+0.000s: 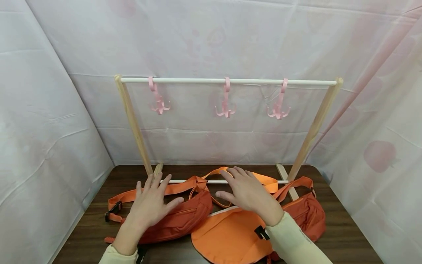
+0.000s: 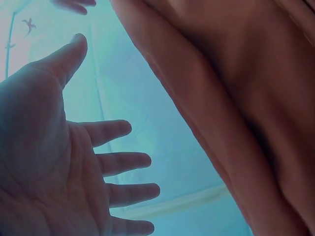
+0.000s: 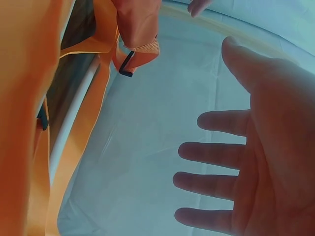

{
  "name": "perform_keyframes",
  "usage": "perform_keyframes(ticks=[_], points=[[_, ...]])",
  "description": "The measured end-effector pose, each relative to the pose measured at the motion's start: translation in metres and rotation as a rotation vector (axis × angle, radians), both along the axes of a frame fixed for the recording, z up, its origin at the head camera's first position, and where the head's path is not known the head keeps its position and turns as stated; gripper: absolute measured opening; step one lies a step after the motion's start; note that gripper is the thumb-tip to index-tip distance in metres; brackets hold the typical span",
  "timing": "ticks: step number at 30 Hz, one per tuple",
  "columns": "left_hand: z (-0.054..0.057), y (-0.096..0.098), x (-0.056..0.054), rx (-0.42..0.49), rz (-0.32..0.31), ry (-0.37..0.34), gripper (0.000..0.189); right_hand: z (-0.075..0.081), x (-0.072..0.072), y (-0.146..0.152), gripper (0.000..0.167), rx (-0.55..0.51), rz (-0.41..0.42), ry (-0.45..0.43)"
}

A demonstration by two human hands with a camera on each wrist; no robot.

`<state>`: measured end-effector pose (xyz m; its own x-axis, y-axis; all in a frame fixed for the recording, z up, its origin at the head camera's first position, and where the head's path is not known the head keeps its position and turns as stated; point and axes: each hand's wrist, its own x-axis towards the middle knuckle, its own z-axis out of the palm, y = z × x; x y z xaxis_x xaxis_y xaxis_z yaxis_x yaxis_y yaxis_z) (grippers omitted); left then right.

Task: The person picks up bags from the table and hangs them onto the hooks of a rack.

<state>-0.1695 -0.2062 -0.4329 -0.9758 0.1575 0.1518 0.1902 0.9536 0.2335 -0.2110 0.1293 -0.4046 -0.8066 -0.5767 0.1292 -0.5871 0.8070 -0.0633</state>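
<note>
Three waist bags lie side by side on the table. Over the left one, a rust-red waist bag [image 1: 184,220], my left hand [image 1: 148,205] hovers palm down with its fingers spread and holds nothing. My right hand [image 1: 247,192] is likewise spread above the bright orange waist bag [image 1: 227,234] in the middle, its fingertips overlapping the orange strap [image 1: 267,180] in the head view. Another rust-red waist bag [image 1: 310,216] sits at the right, partly hidden by my right forearm. Both wrist views show straight, spread fingers with nothing between them.
Behind the bags stands a rack with wooden legs [image 1: 313,128] and a white top rod [image 1: 194,80]. Three pink hooks hang from it: a left hook [image 1: 159,102], a middle hook [image 1: 225,102] and a right hook [image 1: 278,104]. A low white bar [image 1: 178,181] crosses behind the bags on the dark wooden table [image 1: 343,234].
</note>
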Motion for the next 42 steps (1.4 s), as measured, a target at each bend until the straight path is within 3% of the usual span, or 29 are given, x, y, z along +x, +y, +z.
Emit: perform_keyframes(ticks=[8,18,27,35,42], points=[[0.002,-0.015,-0.004,-0.02,0.015,-0.003,0.11,0.005,-0.01,-0.015,0.079,0.024,0.04,0.017],[0.004,-0.035,-0.01,-0.075,0.038,-0.045,0.095,0.006,-0.022,-0.037,0.073,0.08,0.072,0.007],[-0.001,-0.056,-0.019,-0.113,0.052,-0.066,0.087,0.005,-0.036,-0.056,0.069,0.091,0.117,-0.009],[-0.011,-0.073,-0.034,-0.138,0.059,-0.134,0.079,0.004,-0.05,-0.077,0.063,0.12,0.162,-0.036],[-0.011,-0.08,-0.042,-0.147,0.067,-0.221,0.077,0.004,-0.064,-0.094,0.062,0.148,0.172,-0.077]])
